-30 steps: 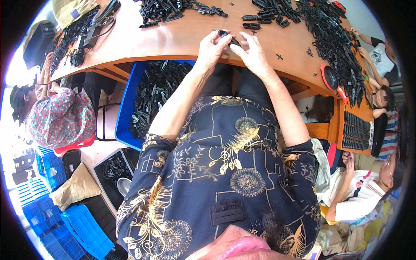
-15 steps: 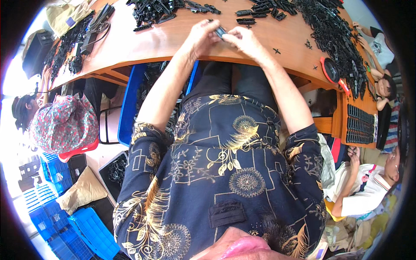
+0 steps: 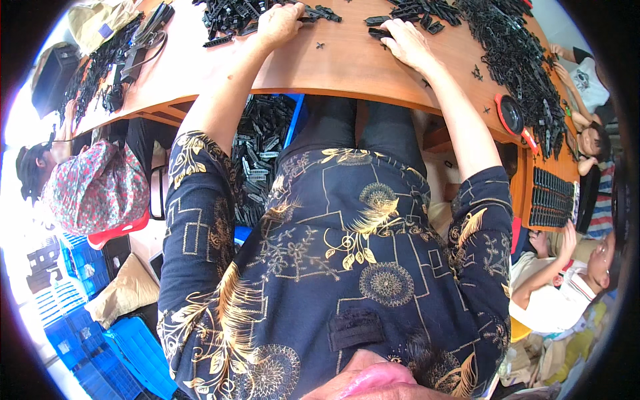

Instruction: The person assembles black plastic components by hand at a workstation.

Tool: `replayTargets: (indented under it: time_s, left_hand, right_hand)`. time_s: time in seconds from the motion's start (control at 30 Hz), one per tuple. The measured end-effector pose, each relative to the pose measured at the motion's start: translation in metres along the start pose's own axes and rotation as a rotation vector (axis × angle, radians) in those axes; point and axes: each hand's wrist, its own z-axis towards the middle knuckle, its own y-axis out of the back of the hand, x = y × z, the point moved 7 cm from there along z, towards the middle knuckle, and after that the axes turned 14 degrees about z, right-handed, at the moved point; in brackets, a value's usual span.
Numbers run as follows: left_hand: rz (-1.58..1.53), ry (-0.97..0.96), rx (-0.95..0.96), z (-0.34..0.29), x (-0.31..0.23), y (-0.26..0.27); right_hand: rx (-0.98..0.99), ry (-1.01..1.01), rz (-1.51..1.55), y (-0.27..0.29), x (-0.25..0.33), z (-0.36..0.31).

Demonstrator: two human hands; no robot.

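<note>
My left hand point(image 3: 281, 25) is at the far side of the table, over the edge of a heap of slim black plastic parts point(image 3: 233, 17). Its fingers curl together, and what lies under them is hidden. Beside its fingertips are a few loose black parts point(image 3: 327, 13). To the right, my right hand point(image 3: 408, 44) reaches palm down, with its fingers closed on a black plastic part point(image 3: 379, 33) at the near edge of another group of black parts point(image 3: 420, 9).
A long pile of black parts point(image 3: 517, 67) runs along the table's right side, near a round red-rimmed black object point(image 3: 510, 113). Small black cross-shaped pieces point(image 3: 477, 73) lie scattered. Below the table a blue bin point(image 3: 293, 123) holds more parts. Other people sit on both sides.
My hands were together near the table edge, holding a small dark part. They have since separated and moved away to the two groups of parts; that part is no longer visible between them.
</note>
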Motion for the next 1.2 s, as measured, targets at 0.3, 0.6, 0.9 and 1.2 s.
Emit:
replayTargets:
  time_s: [0.3,0.6,0.9,1.2]
  left_hand:
    - [-1.834,0.323,0.381,-0.072,-0.065,0.002]
    - [-1.866,0.224,0.488,-0.081,-0.106,0.012]
    - [-1.742,0.331,0.298,-0.098,-0.109,0.025]
    - [-1.676,0.392,-0.105,-0.111,-0.121,0.022]
  right_hand:
    - [-0.062,0.086,0.729,0.034,0.107,-0.067]
    - [-0.146,0.307,0.641,0.035,0.145,-0.078]
    - [-0.328,0.095,0.723,0.016,0.124,-0.079]
    - [-0.262,-0.18,0.718,0.009,0.107,-0.08]
